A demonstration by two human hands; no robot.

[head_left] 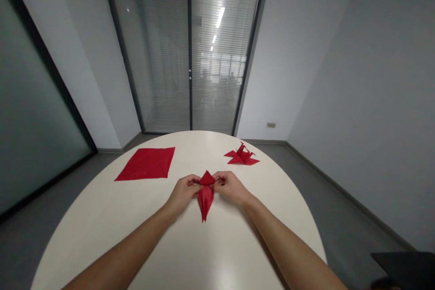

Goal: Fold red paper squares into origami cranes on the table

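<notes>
A partly folded piece of red origami paper (206, 197) is held just above the middle of the table, its narrow split point toward me and a triangular flap at its far end. My left hand (184, 192) pinches its left edge between thumb and fingers. On the opposite edge, my right hand (231, 187) grips the same paper, also in a pinch. The fingertips partly cover the paper's sides near the crease below the flap. Beyond my right hand, folded red paper cranes (242, 156) sit on the table; their exact number is hard to tell.
Flat red paper sheets (147, 163) lie at the table's far left. The round white table (163, 253) has a curved edge on both sides. Behind it stand a glass partition with blinds (217, 99) and white walls. A dark object (406, 265) shows at lower right.
</notes>
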